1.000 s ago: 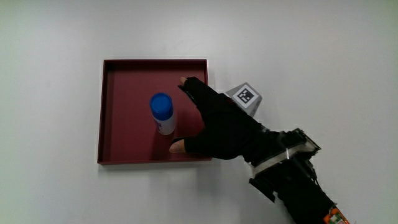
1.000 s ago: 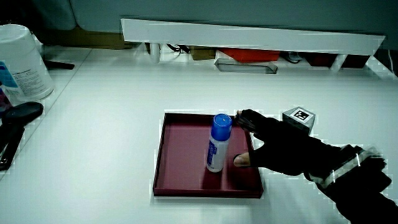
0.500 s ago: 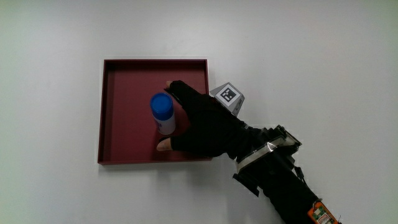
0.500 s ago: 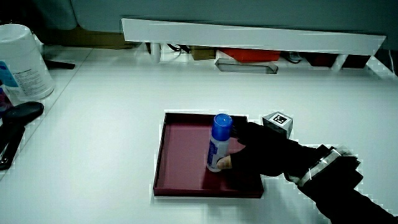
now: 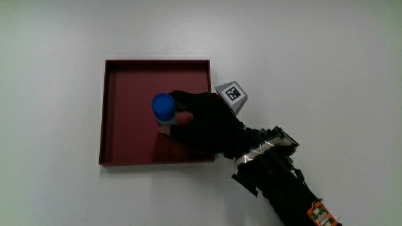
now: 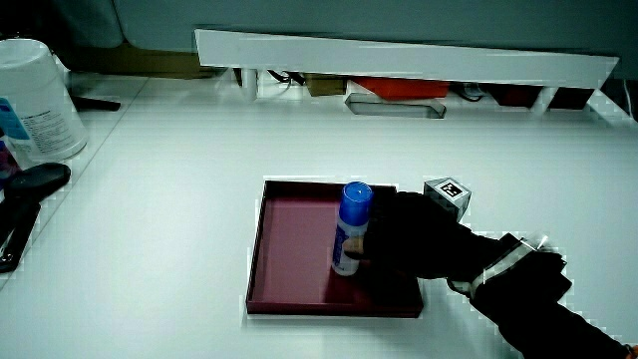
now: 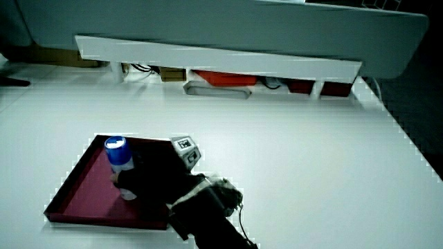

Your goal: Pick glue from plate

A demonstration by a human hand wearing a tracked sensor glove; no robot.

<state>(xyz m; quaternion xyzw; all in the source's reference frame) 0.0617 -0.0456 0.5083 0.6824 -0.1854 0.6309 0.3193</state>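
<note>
Black fabric covers the forearm (image 5: 282,188), which comes in from the person's edge of the white surface (image 5: 314,56) and reaches over the plate's nearer corner. At its end the grip (image 5: 204,119) sits above the plate's floor, fingers curled round the glue (image 5: 164,113), clasping the white body of the stick just under its blue cap; one bare fingertip (image 5: 184,117) shows against the tube in the main view. The small patterned cube (image 5: 230,96) rides on the back of the glove, tilted, just outside the plate's rim. In both side views the glue (image 6: 350,227) stands upright, its cap clear above the grip (image 6: 404,239), and its base low in the plate; whether the base touches the plate's floor cannot be told. The plate (image 5: 113,81) is a dark red square tray with a low raised wall, and the glue stands nearer the grip's side of it than the middle, with bare red floor spreading away from the tube. In a side view the same clasp shows from a lower angle, grip (image 7: 149,176) wrapped on the tube (image 7: 121,166) and the plate (image 7: 76,194) under both. Farther from the person, a white tub (image 6: 35,100) stands near the surface's edge, and a low white partition (image 6: 399,55) closes off the surface.
</note>
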